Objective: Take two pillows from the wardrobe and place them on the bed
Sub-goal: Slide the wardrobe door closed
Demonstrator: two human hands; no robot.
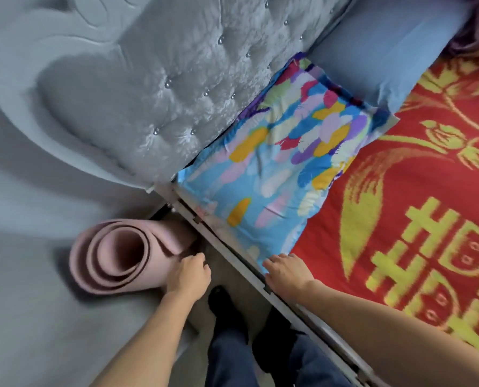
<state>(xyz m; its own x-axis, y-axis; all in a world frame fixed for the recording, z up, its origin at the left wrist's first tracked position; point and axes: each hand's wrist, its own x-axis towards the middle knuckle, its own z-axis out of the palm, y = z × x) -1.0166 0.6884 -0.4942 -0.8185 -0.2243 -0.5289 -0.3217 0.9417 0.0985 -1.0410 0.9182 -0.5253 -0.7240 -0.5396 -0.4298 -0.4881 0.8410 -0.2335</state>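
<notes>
Rolled pink mat [115, 255] stands beside bed rail [232, 255].

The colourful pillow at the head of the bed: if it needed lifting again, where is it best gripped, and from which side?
Probably the near corner of the colourful pillow, where the right hand already rests. It lies flat, its far edge against the grey headboard and a blue pillow beyond, so only the bed-frame side is open. The left hand is off it.
</notes>
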